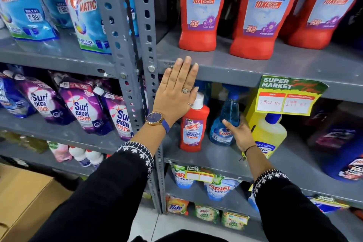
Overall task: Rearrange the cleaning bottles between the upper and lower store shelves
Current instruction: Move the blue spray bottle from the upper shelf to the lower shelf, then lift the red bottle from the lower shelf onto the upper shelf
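Observation:
Three large red bathroom cleaner bottles (202,10) stand on the upper shelf (225,65). On the lower shelf (212,155) a small red Harpic bottle (193,129) with a white cap stands upright beside a blue Colin spray bottle (225,124). My right hand (238,133) is wrapped around the spray bottle's right side. My left hand (176,92) lies flat with fingers together against the front edge of the upper shelf, just above and left of the small red bottle, holding nothing. A yellow bottle (269,133) stands right of the spray bottle.
A grey perforated upright post (145,45) divides the shelving. Rin pouches (82,10) and Surf Excel pouches (82,108) fill the left bays. A green price tag (288,94) hangs from the upper shelf. Dark bottles (343,143) stand far right; a cardboard box (25,198) sits lower left.

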`<state>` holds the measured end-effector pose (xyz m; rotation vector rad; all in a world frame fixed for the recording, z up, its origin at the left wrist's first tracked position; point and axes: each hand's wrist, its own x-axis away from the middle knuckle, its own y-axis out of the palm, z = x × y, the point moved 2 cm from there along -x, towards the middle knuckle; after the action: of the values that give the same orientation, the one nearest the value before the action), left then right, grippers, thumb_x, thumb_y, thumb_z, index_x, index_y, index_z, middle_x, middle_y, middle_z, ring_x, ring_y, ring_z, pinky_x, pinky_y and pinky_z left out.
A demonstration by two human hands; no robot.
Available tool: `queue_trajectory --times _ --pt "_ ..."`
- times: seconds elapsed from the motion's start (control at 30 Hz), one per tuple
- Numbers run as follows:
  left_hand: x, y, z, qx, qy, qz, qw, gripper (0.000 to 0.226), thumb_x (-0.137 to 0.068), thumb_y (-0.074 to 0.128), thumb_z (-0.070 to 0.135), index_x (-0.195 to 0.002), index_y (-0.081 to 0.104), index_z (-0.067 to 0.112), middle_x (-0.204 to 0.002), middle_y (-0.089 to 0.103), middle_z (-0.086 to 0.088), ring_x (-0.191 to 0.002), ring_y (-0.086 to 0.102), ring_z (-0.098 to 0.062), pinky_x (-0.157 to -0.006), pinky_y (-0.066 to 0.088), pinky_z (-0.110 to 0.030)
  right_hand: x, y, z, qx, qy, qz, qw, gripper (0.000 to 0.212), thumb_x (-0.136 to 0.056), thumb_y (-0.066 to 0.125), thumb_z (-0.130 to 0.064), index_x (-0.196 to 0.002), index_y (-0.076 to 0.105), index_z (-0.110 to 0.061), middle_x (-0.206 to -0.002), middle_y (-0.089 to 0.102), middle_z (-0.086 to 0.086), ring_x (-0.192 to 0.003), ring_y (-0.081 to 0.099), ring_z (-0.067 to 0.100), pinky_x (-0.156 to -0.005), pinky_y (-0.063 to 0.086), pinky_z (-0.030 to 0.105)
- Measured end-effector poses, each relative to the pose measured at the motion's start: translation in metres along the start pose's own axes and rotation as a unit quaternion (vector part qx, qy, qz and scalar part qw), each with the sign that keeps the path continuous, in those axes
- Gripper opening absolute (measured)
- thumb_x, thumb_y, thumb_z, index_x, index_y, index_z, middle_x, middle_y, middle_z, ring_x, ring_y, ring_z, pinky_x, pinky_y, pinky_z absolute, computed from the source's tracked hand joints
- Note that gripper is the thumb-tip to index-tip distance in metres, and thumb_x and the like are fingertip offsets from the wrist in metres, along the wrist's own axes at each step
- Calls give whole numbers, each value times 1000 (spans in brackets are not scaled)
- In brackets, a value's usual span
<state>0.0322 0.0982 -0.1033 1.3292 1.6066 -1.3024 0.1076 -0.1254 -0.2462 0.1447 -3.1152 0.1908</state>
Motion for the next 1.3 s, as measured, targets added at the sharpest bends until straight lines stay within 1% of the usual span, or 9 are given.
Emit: queue_trajectory --times 0.2,0.5,0.63,0.73,0.8,0.93,1.0,1.13,1.3 --pt "1 0 0 0 -2 2 1000 82 -96 45 32 -150 -13 9 -156 -22 -7 -145 -12 -21 -119 0 -36 1 -3 -1 31 -12 -28 999 43 -85 70 -21 -120 46 -26 -115 65 3 -98 66 15 -95 52 45" --pt "0 -1 1 10 -2 -2 1000 81 -96 43 31 -149 -13 9 -156 -24 -6 -145 -13 -20 -119 -2 -36 9 -2 -11 80 -6 -6 997 61 -81 74 -12 -132 41 -6 -129 60 18 -113 61 31 -99 48 51" --pt "0 -1 0 7 -3 -2 1000 82 -95 45 31 -149 -13 9 -156 -24 -6 -145 -14 -21 -119 -1 -36 33 12 -16 138 -84 148 976 72 -71 80 1 -131 42 -2 -131 56 16 -112 53 18 -90 39 12" --pt "1 -1 0 7 -4 2 1000 81 -96 44 31 -150 -13 9 -156 -23 -7 -145 -14 -21 -119 -1 -36 61 33 -15 150 -157 243 945 67 -75 78 -3 -133 44 -6 -132 51 14 -120 49 24 -94 29 2" --pt "1 -1 1 6 -3 1 1000 80 -97 43 31 -149 -13 8 -156 -24 -7 -145 -14 -21 -119 -1 -36 68 51 -15 135 -172 189 957 64 -76 79 -14 -131 47 -10 -126 52 3 -114 48 14 -88 30 -4" --pt "0 -1 1 3 -2 -2 1000 78 -97 41 31 -149 -13 8 -155 -25 -7 -144 -15 -21 -118 0 -36 54 75 -19 118 -100 -20 988 69 -72 83 -20 -129 45 -14 -122 55 -2 -108 53 8 -92 45 24" --pt "0 -1 1 6 -1 -1 1000 78 -97 41 31 -149 -13 8 -155 -25 -7 -144 -15 -20 -119 0 -36 47 82 -16 130 -70 -74 986 62 -70 84 -19 -120 47 -19 -113 61 -3 -93 60 3 -88 52 28" --pt "0 -2 0 2 1 -3 1000 78 -97 41 30 -149 -13 9 -155 -25 -6 -144 -15 -20 -118 -1 -36 36 85 -7 145 -63 -59 986 50 -75 81 -13 -117 54 -13 -112 68 6 -88 62 9 -84 54 27" --pt "1 1 1 -14 8 7 1000 77 -97 39 28 -149 -13 8 -155 -24 -7 -144 -15 -21 -119 -2 -36 50 77 1 133 -83 -26 987 46 -74 81 -16 -113 58 -14 -102 65 -3 -83 61 -1 -69 50 8"
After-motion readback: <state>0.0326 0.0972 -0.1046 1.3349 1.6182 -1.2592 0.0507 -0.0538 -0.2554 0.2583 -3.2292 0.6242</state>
